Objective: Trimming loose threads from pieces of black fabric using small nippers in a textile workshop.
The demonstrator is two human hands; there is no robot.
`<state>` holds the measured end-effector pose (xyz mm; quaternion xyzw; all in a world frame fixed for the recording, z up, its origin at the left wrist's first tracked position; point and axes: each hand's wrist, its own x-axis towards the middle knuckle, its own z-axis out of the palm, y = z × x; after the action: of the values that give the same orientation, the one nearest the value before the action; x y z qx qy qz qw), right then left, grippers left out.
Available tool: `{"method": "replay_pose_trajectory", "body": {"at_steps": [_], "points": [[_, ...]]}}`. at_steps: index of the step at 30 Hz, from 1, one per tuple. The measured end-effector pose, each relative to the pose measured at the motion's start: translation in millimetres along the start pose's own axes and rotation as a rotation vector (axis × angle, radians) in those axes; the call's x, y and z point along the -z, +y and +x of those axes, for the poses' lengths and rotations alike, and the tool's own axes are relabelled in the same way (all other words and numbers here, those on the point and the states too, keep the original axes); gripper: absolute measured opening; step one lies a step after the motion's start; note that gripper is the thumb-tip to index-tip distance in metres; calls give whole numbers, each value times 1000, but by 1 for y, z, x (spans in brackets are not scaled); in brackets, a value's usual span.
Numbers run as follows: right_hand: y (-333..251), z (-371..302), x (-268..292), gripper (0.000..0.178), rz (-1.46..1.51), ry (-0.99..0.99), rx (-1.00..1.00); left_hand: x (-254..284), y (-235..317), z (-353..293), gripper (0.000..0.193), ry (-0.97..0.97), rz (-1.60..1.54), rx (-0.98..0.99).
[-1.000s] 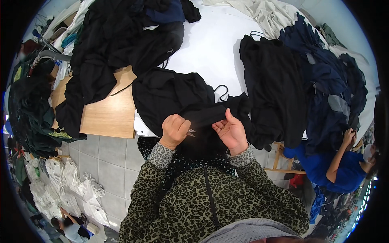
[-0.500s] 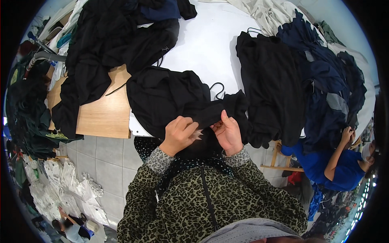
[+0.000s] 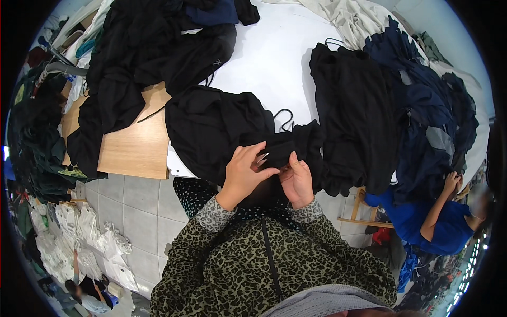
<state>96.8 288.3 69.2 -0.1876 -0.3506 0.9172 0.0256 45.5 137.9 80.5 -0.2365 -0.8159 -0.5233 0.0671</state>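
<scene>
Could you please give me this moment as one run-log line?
left hand: holds pointed metal snips | right hand: pinches black garment | support: white table partly under garment

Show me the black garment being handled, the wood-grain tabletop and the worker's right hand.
Black garment [image 3: 237, 124], head view: crumpled body.
Wood-grain tabletop [image 3: 136, 146], head view: bare surface.
Right hand [image 3: 297, 185], head view: palm.

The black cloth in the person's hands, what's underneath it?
Beyond the black cloth, and at its lower left, white tabletop peeks out. The part directly underneath is covered, so I can't see what's there.
</scene>
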Motion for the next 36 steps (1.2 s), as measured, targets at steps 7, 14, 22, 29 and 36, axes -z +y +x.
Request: {"method": "replay_pose_trajectory", "body": {"at_steps": [7, 14, 22, 29, 36], "points": [[6, 2, 15, 31, 155, -50, -91, -4, -1, 0, 56, -12, -90, -2], [2, -2, -3, 33, 90, -14, -46, -10, -19, -2, 38, -23, -147, 21], [-7, -7, 5, 19, -390, 89, 75, 1, -27, 1, 19, -182, -145, 79], [-52, 2, -28, 46, -1521, -276, 821, 17, -30, 14, 23, -372, -353, 236], [-47, 16, -20, 38, -1318, -521, 337, 24, -34, 16, 10, -659, -718, 543]]}}
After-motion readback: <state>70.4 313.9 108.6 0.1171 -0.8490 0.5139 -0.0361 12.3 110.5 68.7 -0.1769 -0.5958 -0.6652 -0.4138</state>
